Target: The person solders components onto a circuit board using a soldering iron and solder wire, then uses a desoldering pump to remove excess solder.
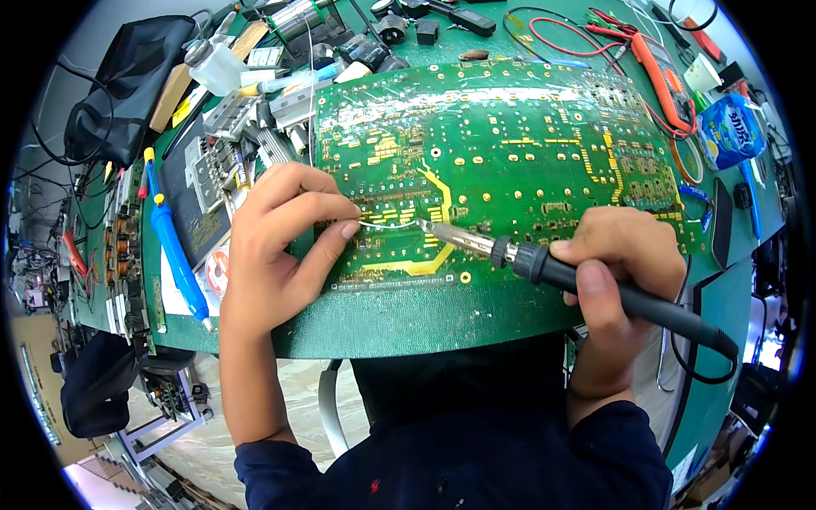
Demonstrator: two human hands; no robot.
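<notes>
Left hand (285, 225) is pinching solder wire (389, 225), right hand (627, 255) gripping soldering iron (533, 262), both meeting over green circuit board (510, 183) on bench (408, 319); soldering is apparently proceeding, finished share not discernible.

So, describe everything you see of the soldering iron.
The soldering iron has a silvery, metal-looking barrel, a black ribbed collar and a black handle, a black cable curling from its rear. The right hand grips it, slanted over the green circuit board, tip leftward beside a thin silvery wire; contact is unclear.
</notes>
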